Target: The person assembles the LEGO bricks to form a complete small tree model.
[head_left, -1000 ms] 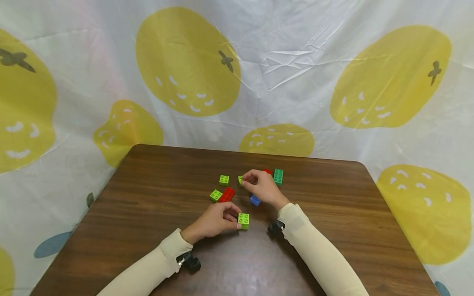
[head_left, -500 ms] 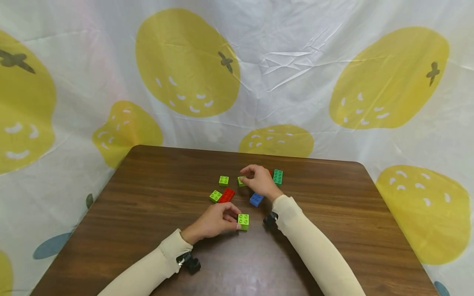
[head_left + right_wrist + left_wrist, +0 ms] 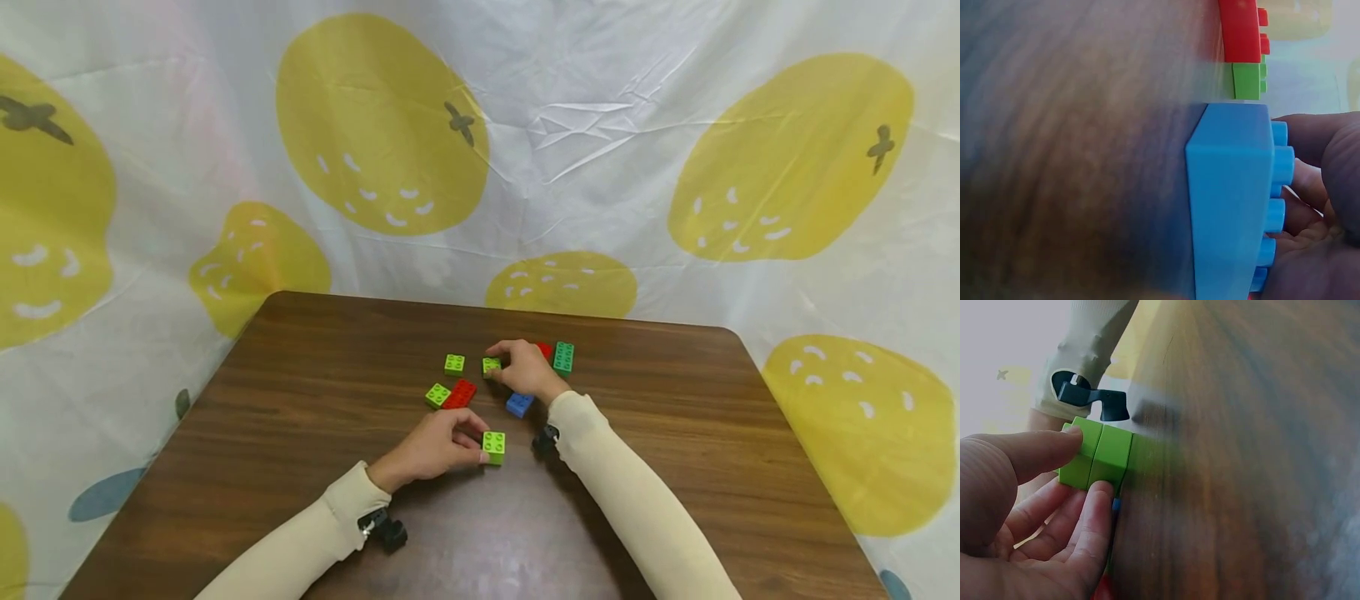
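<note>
Bare-handed handling of studded toy bricks on a wood-grain table (image 3: 720, 400) before a lemon-print cloth (image 3: 375, 125). The left hand (image 3: 433, 447) grips a stack of two lime-green 2x2 bricks (image 3: 1096, 456), thumb on one side and fingers on the opposite; the seam between the pair is plain in the left wrist view. The stack is upright, about midway between the table's side edges and farther from the far edge than every other brick. Holding it by the flanks leaves the studs bare on top and, one would judge, steadies it. The right hand (image 3: 527, 369) is nearer the far edge, thumb and index finger about a single lime-green brick (image 3: 491, 364). Whether they pinch or merely straddle it cannot be told; a blue brick (image 3: 1229, 200) fills much of the right wrist view. The remaining bricks lie studs up, their sides probably easy to grasp. Toward the far left corner are a loose lime-green brick (image 3: 453, 364) and, nearer, another lime-green one (image 3: 437, 395) just beside a red 2x4 brick (image 3: 461, 393). Toward the far right corner, a dark green 2x4 brick (image 3: 564, 357) lies beside a partly hidden red brick (image 3: 543, 349). No brand or lettering is legible on bricks or cloth.
</note>
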